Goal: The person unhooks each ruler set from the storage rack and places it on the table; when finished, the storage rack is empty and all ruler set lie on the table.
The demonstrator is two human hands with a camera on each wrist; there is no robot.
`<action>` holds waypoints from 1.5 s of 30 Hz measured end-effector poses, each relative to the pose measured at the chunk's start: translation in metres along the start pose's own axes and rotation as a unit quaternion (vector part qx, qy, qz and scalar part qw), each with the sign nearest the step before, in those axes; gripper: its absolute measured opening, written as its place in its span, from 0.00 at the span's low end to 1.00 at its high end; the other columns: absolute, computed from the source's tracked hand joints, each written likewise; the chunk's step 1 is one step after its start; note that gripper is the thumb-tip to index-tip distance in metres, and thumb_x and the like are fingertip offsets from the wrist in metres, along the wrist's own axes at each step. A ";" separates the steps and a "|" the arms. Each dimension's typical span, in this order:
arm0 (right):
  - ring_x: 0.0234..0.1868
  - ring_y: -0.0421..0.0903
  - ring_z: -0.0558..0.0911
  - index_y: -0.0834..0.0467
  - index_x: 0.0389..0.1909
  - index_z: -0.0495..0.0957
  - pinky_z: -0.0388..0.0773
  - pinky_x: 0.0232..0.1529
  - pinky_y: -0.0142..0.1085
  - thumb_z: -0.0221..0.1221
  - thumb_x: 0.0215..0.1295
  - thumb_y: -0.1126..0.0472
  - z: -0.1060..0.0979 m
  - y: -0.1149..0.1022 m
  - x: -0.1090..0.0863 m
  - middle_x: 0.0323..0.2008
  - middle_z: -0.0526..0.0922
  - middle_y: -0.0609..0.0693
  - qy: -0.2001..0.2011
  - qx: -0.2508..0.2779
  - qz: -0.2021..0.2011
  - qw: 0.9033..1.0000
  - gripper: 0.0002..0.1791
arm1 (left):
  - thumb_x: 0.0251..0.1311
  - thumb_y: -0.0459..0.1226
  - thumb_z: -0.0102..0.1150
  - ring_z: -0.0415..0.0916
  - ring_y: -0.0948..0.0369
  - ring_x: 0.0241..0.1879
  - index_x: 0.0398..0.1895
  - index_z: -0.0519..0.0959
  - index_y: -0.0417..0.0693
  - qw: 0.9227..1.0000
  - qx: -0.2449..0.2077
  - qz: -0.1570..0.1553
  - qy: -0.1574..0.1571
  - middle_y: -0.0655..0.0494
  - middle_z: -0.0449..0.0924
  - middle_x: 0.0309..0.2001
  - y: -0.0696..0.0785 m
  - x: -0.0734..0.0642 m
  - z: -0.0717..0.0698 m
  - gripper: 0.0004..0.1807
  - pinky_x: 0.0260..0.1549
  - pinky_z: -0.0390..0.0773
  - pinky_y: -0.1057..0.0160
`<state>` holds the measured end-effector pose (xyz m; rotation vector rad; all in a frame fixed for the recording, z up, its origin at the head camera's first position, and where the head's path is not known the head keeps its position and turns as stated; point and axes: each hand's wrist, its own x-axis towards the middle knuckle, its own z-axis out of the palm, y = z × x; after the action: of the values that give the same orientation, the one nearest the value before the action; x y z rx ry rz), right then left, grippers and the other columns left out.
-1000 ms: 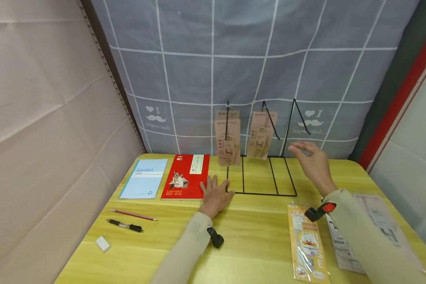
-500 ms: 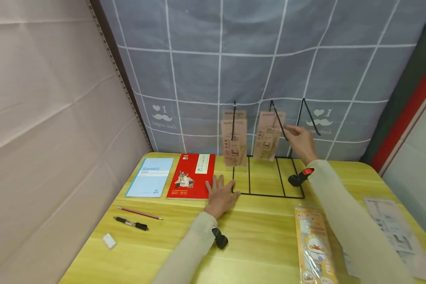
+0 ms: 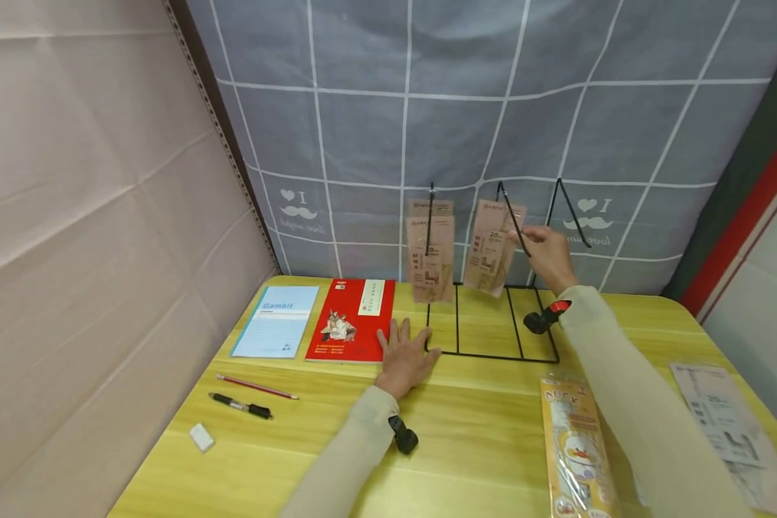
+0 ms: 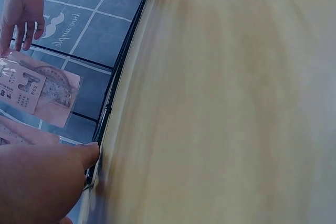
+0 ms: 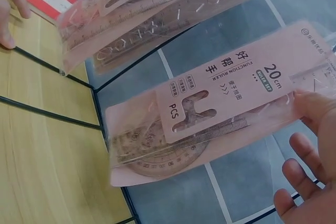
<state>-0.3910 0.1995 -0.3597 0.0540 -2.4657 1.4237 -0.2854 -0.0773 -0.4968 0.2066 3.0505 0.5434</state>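
In the head view my right hand [image 3: 550,257] is at the right edge of a pink ruler set [image 3: 493,248] hanging on the middle hook of the black wire rack [image 3: 485,355]. The right wrist view shows the thumb at the packet's edge, pinching it, with the other fingers loosely curled. Through the clear film a protractor [image 5: 168,153] shows. More pink ruler sets [image 3: 431,267] hang on the left hook. My left hand [image 3: 404,362] lies with spread fingers by the rack's front left corner; its thumb [image 4: 90,154] touches the wire base.
Left of the rack lie a red booklet [image 3: 352,327] and a light-blue notebook [image 3: 275,321]. Nearer are a pencil [image 3: 257,387], a pen [image 3: 240,406] and an eraser [image 3: 201,437]. A yellow duck packet [image 3: 576,453] and another ruler set [image 3: 719,424] lie at right.
My right hand has moved left from beside the right hook to the middle ruler set and taken its edge; the packet now hangs slightly more tilted. The left hand stays by the rack.
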 end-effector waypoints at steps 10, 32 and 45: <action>0.70 0.64 0.74 0.71 0.58 0.81 0.73 0.66 0.59 0.62 0.73 0.42 -0.013 -0.002 -0.024 0.68 0.76 0.66 0.002 -0.027 -0.050 0.998 0.33 | 0.75 0.58 0.49 0.37 0.35 0.83 0.76 0.69 0.63 1.000 0.002 0.003 0.002 0.39 0.52 0.82 0.002 0.002 0.002 0.30 0.76 0.36 0.26; 0.72 0.67 0.71 0.68 0.62 0.79 0.71 0.67 0.63 0.55 0.74 0.34 -0.036 -0.017 -0.102 0.73 0.71 0.60 -0.053 -0.059 -0.022 0.997 0.40 | 0.76 0.60 0.46 0.37 0.34 0.83 0.78 0.67 0.64 1.000 0.015 0.003 -0.003 0.38 0.51 0.82 -0.001 0.003 0.003 0.31 0.75 0.37 0.25; 0.72 0.62 0.70 0.66 0.62 0.80 0.71 0.66 0.60 0.55 0.75 0.36 -0.043 -0.022 -0.143 0.71 0.73 0.59 -0.056 -0.047 -0.015 0.997 0.37 | 0.77 0.57 0.48 0.40 0.33 0.82 0.76 0.69 0.60 1.000 -0.002 0.018 0.009 0.36 0.54 0.80 0.000 -0.004 -0.005 0.30 0.75 0.39 0.24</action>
<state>-0.2399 0.2090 -0.3595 0.1557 -2.6072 1.3244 -0.2818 -0.0793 -0.4919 0.2586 3.0686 0.5565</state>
